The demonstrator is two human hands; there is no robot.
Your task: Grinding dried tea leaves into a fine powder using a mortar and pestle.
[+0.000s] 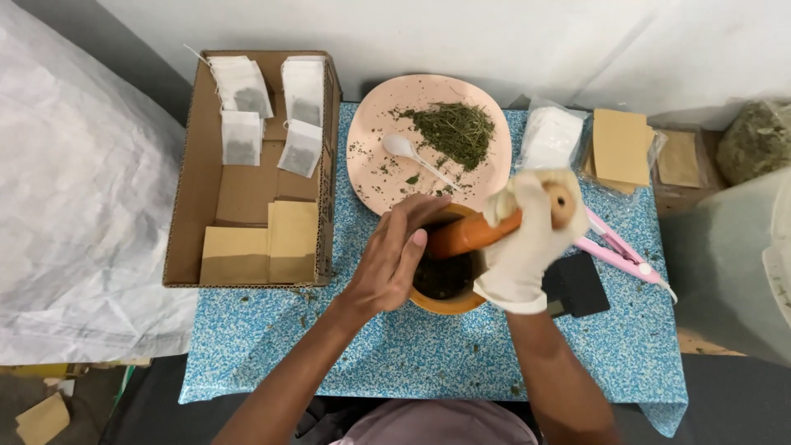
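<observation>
A: Pestle (474, 232) goes in the mortar (449, 284), on the blue table (412, 346), near the plate (387, 115).

B: Which hand holds it?

A: The right hand (527, 239), in a glove, wraps tight around the top. The left hand (394, 255) curls on the mortar's rim.

B: Is it hard to hold?

A: It looks stiff, smooth wood, maybe a bit slippery. Best to grab the thick top. The mortar looks heavy.

Soft even daylight, sharp focus
</observation>
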